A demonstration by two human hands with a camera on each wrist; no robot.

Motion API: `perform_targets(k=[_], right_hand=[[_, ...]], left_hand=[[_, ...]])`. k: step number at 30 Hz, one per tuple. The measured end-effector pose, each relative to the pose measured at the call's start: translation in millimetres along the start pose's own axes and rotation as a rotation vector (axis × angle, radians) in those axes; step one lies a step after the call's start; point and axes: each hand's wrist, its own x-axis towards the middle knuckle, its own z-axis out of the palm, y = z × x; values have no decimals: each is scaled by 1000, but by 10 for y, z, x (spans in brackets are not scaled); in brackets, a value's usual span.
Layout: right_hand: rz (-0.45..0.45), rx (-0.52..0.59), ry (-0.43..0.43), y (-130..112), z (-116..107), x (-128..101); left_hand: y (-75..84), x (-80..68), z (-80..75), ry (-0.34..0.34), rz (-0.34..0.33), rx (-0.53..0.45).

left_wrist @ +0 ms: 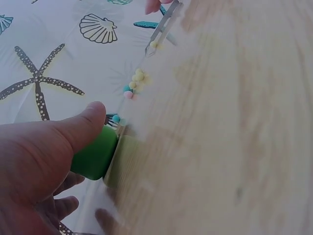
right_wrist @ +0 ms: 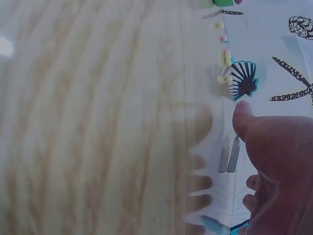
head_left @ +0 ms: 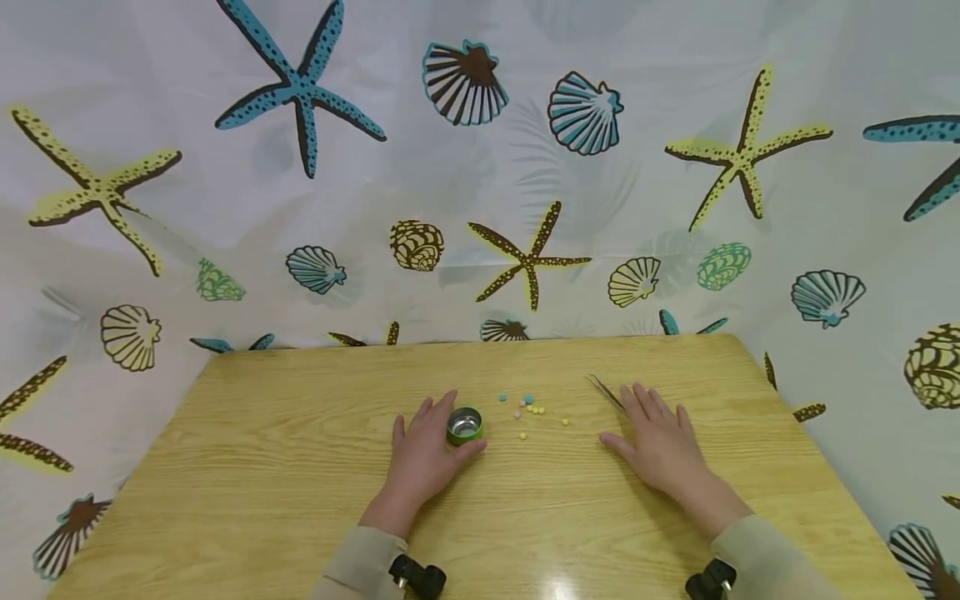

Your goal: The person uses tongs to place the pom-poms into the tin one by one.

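Noted left hand [head_left: 422,457] palm-down on wooden table [head_left: 262,467], fingers relaxed, thumb and index curved round small green tin [head_left: 465,426], touching its sides. Tin upright, open top, shiny metal inside; sat approx. mid-table, just R of left hand. Confirmed in left wrist view: thumb [left_wrist: 80,128] pressed against green wall of tin [left_wrist: 95,156]; nothing lifted.

Observed right hand [head_left: 660,442] flat on table, fingers spread and straight, gripping nothing. Metal tweezers [head_left: 606,392] lay on table just beside index fingertip, tips pointing away toward back-left; contact w/ finger uncertain from head view. In right wrist view, tweezers [right_wrist: 229,155] seen just beyond thumb [right_wrist: 243,117], not pinched.

Recorded scatter of small beads [head_left: 531,408] between the two hands, nearer tin: mostly yellow, a few teal and pink, loose on table, none visibly in tin. Same beads [left_wrist: 134,83] seen past tin in left wrist view; also [right_wrist: 224,58] in right wrist view, blurred.

Backdrop: white curtain [head_left: 675,208] w/ starfish and shell print behind table. Beige sleeves on both forearms.
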Motion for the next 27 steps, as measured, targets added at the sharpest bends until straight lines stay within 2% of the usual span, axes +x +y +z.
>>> perform_targets(k=[6, 15, 27], right_hand=[[-7, -1, 14, 114, 53, 36], [43, 16, -49, -2, -91, 38], [53, 85, -25, 44, -64, 146]], left_hand=[[-44, 11, 39, 30, -9, -8], [-43, 25, 30, 36, -2, -32], [-11, 60, 81, 40, 12, -48]])
